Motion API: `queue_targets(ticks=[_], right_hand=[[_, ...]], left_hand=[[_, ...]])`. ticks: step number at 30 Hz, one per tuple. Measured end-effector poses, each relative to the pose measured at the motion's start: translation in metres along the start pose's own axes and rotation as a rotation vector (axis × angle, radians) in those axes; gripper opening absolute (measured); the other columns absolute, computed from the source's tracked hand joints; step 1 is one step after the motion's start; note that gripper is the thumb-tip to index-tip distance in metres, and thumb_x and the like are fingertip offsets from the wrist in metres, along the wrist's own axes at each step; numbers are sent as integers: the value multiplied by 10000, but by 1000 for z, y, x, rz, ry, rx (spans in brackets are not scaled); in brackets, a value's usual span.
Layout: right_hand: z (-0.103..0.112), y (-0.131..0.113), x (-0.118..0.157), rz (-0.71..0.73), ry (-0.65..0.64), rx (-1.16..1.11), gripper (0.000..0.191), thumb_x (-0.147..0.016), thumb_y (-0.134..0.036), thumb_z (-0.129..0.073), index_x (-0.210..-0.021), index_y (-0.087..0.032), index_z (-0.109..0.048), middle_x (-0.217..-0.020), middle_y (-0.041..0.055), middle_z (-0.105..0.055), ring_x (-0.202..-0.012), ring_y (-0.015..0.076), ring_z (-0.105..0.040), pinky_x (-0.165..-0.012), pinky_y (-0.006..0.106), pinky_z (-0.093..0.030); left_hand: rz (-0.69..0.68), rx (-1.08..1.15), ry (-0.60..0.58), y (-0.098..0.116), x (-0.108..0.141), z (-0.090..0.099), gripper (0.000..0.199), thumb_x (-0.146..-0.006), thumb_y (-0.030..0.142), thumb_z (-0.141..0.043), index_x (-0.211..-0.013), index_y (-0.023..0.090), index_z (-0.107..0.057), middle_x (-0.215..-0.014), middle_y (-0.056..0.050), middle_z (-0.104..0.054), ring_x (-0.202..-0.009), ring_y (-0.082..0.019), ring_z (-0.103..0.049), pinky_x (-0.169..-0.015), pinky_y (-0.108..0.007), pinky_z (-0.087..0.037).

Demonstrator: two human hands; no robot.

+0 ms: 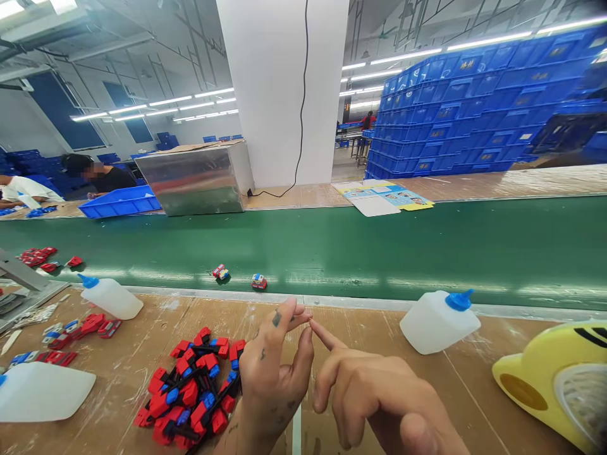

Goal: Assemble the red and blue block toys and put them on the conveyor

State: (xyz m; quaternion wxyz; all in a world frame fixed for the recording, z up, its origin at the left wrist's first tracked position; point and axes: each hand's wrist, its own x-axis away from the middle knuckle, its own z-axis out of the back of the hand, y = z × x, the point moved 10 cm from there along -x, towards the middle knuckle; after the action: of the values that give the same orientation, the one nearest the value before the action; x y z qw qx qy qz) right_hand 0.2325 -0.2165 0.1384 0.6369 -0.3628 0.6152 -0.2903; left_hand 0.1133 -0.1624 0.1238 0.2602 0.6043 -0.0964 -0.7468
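My left hand [277,363] is raised over the front of the table, fingers stretched forward and thumb apart, with nothing visible in it. The index finger of my right hand [379,385] reaches out and touches the left fingertips; its other fingers are loosely curled, and no held thing shows. Right beside my left wrist lies a pile of red, black and blue plastic toy parts [190,385]. Two small red, white and blue toy vehicles, one nearer the middle [259,282] and one further left [220,272], sit on the green conveyor belt [313,246].
White bottles with blue caps stand or lie at the right [439,325] and left [114,299]. A yellow fan-like device [535,373] is at far right. More red toy vehicles [88,328] lie at left. Stacked blue crates [450,120] and co-workers are beyond the belt.
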Motion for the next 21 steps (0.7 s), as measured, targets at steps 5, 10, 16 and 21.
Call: queue_targets(ticks=[5,10,16,21], right_hand=[[0,2,3,11,5,29,496,-1029,-539,-348,-796,-204,-631,-741,23,-613,-782,219,-651,-1185,515,-230],[-3,6,3,-8,-5,47,510,-1034,-548,-323,-802,-209,-625,-733,25,-621,-763,215,-650,-1136,497,-330],[-4,2,-2,37,-45,63,509,-1018,-558,-347,-802,-202,-639,-733,34,-628,-761,218,-651,-1162,508,-290],[-1,0,-2,37,-42,48,511,-1008,-564,-370,-777,-201,-646,-737,32,-621,-760,216,-650,-1194,522,-218]], left_hand=[[-104,-64,-87,9,-5,-3,751,-829,-15,-637,-1488,245,-388,-1086,-51,-717,-930,-134,-728,-869,-233,-590],[-133,-30,-137,10,-5,-6,767,-835,-28,-592,-1509,253,-356,-1098,-59,-716,-940,-136,-726,-874,-241,-593],[-68,-29,-97,2,-3,-3,754,-841,9,-604,-1507,248,-345,-1144,-69,-707,-952,-155,-735,-911,-283,-591],[-26,-25,-57,0,-5,0,733,-837,33,-641,-1485,248,-373,-1136,-68,-705,-917,-153,-744,-860,-267,-605]])
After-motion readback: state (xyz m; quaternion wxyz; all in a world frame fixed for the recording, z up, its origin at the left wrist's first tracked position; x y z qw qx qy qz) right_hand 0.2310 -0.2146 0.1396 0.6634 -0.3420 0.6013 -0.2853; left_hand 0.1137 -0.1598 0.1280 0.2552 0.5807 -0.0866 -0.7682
